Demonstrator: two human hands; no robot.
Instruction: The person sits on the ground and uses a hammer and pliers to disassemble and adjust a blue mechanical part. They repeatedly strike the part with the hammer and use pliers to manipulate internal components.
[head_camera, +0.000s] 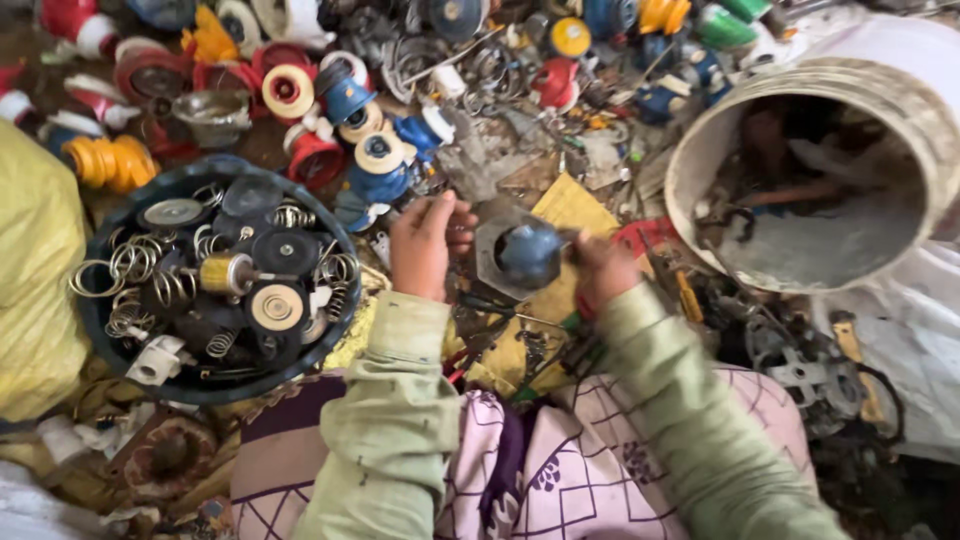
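My left hand rests with its fingers curled on the left edge of a grey metal plate. A dark blue rounded part sits on that plate, between my two hands. My right hand is closed around the right side of the blue part or a short stem on it; the exact grip is hidden by the fingers. Both arms wear pale green sleeves. A yellow sheet lies just behind the plate.
A dark round basin at the left holds metal springs, discs and white plastic bits. A large white bucket lies tipped at the right. Red, blue, yellow and white plastic parts litter the ground ahead. A yellow sack is at far left.
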